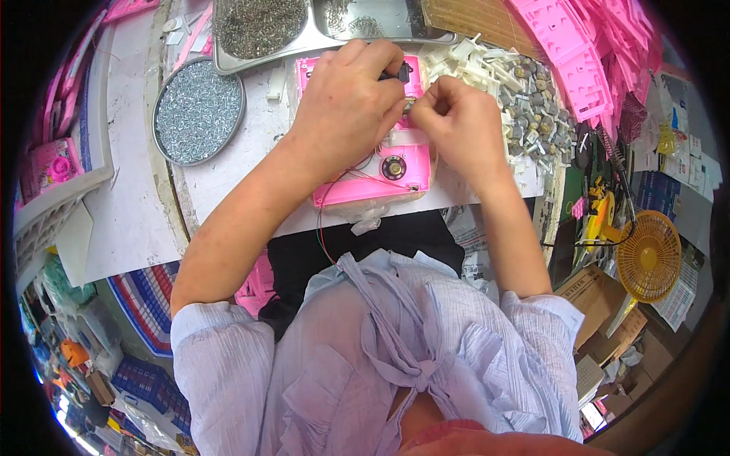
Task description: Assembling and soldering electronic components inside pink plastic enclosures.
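A pink plastic casing (371, 187) lies on the work surface in front of me, with a small round black speaker (393, 167) and thin wires on it. Over its upper left part is my left hand (346, 99), fingers curled and closed. A black part (403, 72) shows beside its knuckles. My right hand (460, 125) comes in from the right, thumb and forefinger pinched at the casing's right side. The fingertips of both hands nearly meet; what they grip is too small and covered to name. Red and green wires (320, 220) hang over the near edge.
A round tin of small silvery screws (199, 112) stands left. Behind is a metal tray (312, 42) with springs. White plastic parts (475, 72) and grey metal-like pieces (536, 114) are heaped right, near stacked pink panels (566, 57). A yellow fan (648, 256) stands lower right.
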Action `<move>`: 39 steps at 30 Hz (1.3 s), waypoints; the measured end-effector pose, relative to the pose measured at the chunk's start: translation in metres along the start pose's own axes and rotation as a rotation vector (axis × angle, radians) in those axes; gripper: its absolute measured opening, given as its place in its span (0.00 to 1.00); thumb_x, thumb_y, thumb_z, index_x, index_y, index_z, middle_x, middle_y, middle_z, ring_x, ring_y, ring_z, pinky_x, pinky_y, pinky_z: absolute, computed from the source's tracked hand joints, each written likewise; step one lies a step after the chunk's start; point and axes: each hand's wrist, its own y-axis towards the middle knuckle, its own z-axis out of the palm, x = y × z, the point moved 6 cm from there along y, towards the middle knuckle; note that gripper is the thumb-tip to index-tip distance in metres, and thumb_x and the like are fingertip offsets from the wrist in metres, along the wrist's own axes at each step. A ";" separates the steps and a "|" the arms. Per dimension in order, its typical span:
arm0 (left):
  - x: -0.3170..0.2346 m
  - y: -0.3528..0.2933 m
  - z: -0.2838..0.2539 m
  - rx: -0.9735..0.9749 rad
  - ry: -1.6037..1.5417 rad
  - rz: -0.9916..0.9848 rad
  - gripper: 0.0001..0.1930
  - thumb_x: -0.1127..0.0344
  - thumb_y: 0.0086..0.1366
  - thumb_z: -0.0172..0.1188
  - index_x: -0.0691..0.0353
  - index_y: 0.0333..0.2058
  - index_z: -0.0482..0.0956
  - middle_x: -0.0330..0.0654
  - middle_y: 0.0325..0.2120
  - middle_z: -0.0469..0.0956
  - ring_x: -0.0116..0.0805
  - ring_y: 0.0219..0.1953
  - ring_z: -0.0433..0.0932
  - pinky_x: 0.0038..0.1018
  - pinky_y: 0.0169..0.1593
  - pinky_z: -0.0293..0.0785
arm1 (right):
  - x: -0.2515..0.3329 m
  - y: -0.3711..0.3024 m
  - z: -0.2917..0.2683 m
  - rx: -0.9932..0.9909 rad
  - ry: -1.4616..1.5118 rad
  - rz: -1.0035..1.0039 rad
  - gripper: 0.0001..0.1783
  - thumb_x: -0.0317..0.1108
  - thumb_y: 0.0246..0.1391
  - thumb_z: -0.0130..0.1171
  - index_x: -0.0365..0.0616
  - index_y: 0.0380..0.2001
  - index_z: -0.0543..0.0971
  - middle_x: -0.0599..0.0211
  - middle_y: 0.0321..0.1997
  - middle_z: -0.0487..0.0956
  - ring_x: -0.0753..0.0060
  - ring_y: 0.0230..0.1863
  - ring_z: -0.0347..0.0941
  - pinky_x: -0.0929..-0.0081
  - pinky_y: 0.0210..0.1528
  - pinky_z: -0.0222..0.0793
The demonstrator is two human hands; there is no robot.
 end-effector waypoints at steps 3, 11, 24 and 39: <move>0.001 0.008 0.003 0.050 0.006 0.006 0.06 0.68 0.53 0.68 0.63 0.28 0.83 0.42 0.38 0.74 0.43 0.40 0.74 0.38 0.43 0.72 | -0.027 0.009 -0.005 0.208 0.354 0.120 0.12 0.34 0.55 0.65 0.33 0.31 0.83 0.68 0.21 0.80 0.83 0.23 0.73 0.77 0.26 0.70; 0.000 0.010 0.005 0.046 0.028 0.070 0.06 0.68 0.54 0.68 0.60 0.30 0.82 0.42 0.40 0.75 0.44 0.41 0.76 0.38 0.44 0.73 | -0.027 0.012 -0.005 0.322 0.459 0.208 0.12 0.34 0.55 0.65 0.32 0.33 0.83 0.69 0.21 0.79 0.82 0.22 0.73 0.80 0.25 0.68; 0.004 0.017 -0.002 -0.022 -0.051 0.030 0.07 0.72 0.50 0.65 0.60 0.30 0.79 0.44 0.37 0.76 0.46 0.37 0.79 0.41 0.38 0.75 | 0.043 0.007 -0.003 0.128 -0.575 -0.497 0.09 0.33 0.50 0.60 0.37 0.26 0.79 0.52 0.26 0.83 0.49 0.31 0.83 0.55 0.32 0.79; 0.011 0.043 0.007 0.275 -0.058 -0.161 0.14 0.69 0.52 0.69 0.64 0.31 0.71 0.48 0.38 0.73 0.52 0.38 0.77 0.42 0.41 0.74 | -0.089 0.118 -0.143 -0.259 -0.675 -0.104 0.20 0.35 0.51 0.65 0.43 0.47 0.79 0.47 0.43 0.83 0.46 0.47 0.80 0.55 0.49 0.75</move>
